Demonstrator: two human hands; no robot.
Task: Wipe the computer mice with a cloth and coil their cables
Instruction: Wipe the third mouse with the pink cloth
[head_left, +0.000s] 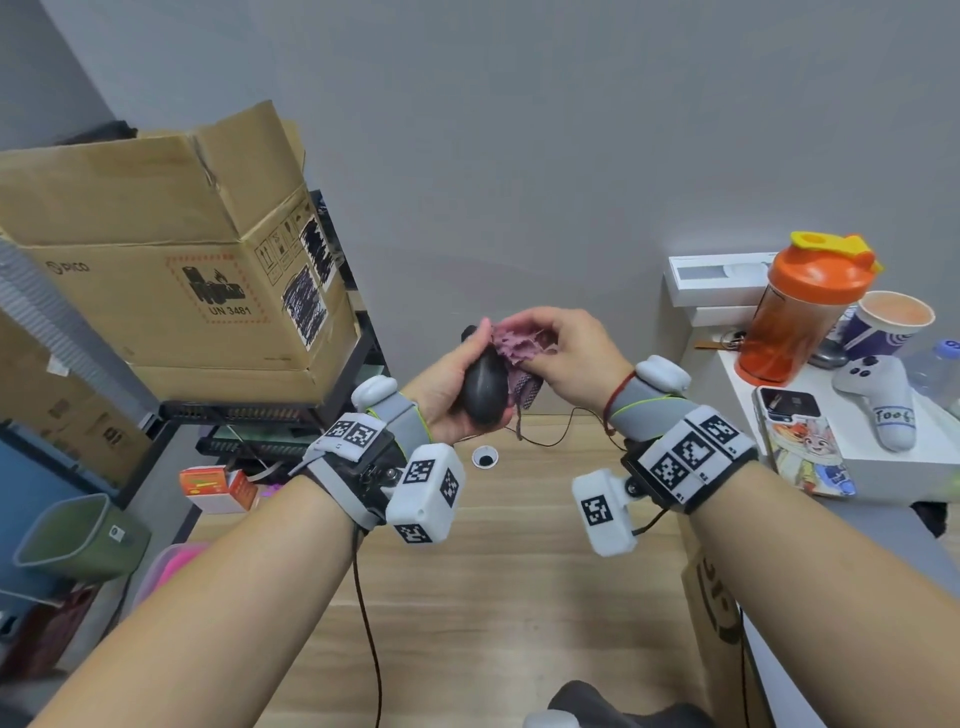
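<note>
Both wrists wear grey straps (691, 457) with white black-patterned marker blocks (427, 491); a red string (618, 395) circles the right.

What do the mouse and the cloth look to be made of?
The mouse in the left hand looks like matte dark plastic: smooth, soft sheen. The cloth in the right hand looks like thin purple woven fabric: crumpled, frayed edges.

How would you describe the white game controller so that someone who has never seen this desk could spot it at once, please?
Look to the white shelf on the right side, beside the wall. Past the tall orange shaker bottle and the paper cup, the game controller lies flat next to a phone with a cartoon case. It is the only white, handle-shaped thing there, with dark buttons on top.
</note>
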